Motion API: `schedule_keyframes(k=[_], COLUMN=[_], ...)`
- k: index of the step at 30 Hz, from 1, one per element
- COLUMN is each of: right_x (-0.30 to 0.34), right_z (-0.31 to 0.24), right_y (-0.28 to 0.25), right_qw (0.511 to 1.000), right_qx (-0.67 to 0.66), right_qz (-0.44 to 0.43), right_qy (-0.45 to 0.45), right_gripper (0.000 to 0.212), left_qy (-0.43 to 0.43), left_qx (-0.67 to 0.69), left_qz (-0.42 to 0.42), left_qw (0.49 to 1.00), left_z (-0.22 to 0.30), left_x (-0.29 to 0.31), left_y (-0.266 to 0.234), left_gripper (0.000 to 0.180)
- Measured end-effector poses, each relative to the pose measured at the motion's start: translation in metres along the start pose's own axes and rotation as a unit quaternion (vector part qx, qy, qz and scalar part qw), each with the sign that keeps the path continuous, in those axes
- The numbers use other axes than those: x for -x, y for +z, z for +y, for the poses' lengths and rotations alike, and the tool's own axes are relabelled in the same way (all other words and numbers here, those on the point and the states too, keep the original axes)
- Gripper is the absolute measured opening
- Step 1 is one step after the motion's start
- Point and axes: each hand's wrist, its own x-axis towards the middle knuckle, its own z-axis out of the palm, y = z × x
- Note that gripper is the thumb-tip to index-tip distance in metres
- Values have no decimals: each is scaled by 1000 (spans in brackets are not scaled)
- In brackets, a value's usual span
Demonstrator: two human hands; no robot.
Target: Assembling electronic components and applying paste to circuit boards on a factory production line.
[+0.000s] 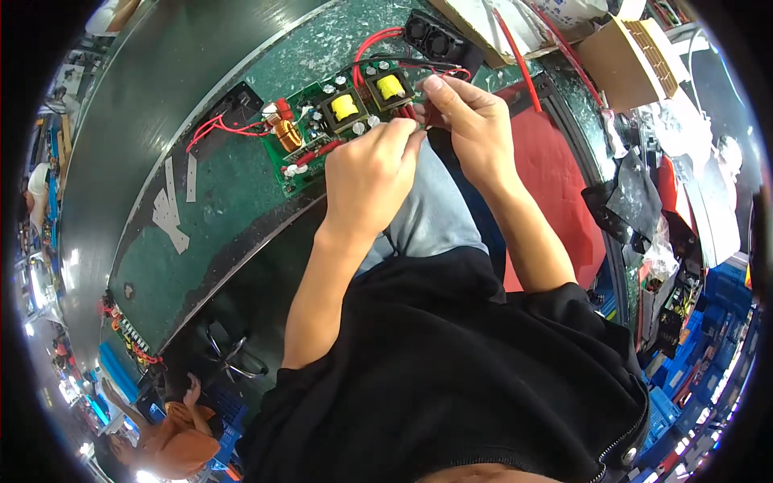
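A green circuit board [302, 173] lies along the near edge of the workbench. It carries two transformers wound in yellow, a left one [344, 107] and a right one [390, 87], and a copper coil [287, 135]. My left hand [369, 173] is closed at the board's near right edge, its fingertips beside dark red wires [409, 111]. Close by on the right, my right hand [477, 129] is closed in a pinch. What either hand holds is hidden by the fingers. Thick red wires [378, 36] loop from the board towards a black twin-fan unit [435, 36].
Thin red wires [211, 129] trail off the board's left side. Grey flat strips [169, 213] lie on the green bench [233, 201]. At right are a red sheet [555, 177], a cardboard box [624, 60] and black cloth [624, 197]. Another person [177, 439] sits at lower left.
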Motion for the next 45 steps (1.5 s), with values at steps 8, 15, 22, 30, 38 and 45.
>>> schedule_keyframes(k=[8, 15, 22, 30, 38, 45], right_x=[2, 12, 17, 19, 24, -19], right_z=[-11, -8, -17, -3, 1, 6], right_y=[-7, -42, -30, -28, -25, -32], right_qw=[997, 996, 989, 988, 987, 814], right_qx=[-21, 49, -80, -107, 146, 495], right_qz=[-77, -69, -43, -71, -63, -81], right_qy=[22, 14, 117, 83, 32, -293], right_gripper=[24, 25, 15, 14, 18, 14], left_qy=[2, -248, -288, -304, -317, -166], left_qx=[33, 304, 353, 405, 396, 150], left_qz=[0, 12, 0, -52, -40, 159], left_qw=[999, 920, 890, 861, 861, 962], left_z=[4, 6, 7, 5, 9, -16], left_x=[6, -13, -4, -5, 12, 4], left_y=[8, -9, -3, -2, 11, 10], left_gripper=[13, 23, 22, 22, 21, 17])
